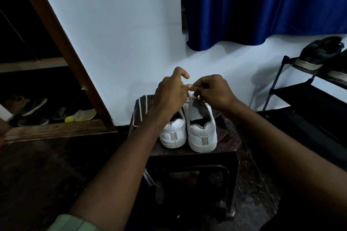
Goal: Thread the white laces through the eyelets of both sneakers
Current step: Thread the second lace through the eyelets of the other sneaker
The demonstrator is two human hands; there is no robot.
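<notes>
Two white sneakers stand heels toward me on a dark stool (228, 142): the left sneaker (173, 133) and the right sneaker (201, 133). A white lace (190, 106) rises from the right sneaker's tongue area up to my fingers. My left hand (170, 93) and my right hand (213, 91) meet above the right sneaker's front, both pinching the lace end between fingertips. The eyelets are hidden behind my hands. Another lace (138, 110) lies draped over the stool's left edge.
A white wall stands just behind the stool, with a blue curtain (262, 5) at upper right. A black shoe rack (308, 90) with dark shoes stands at right. At left, a wooden frame (62, 47) opens onto several shoes on the floor.
</notes>
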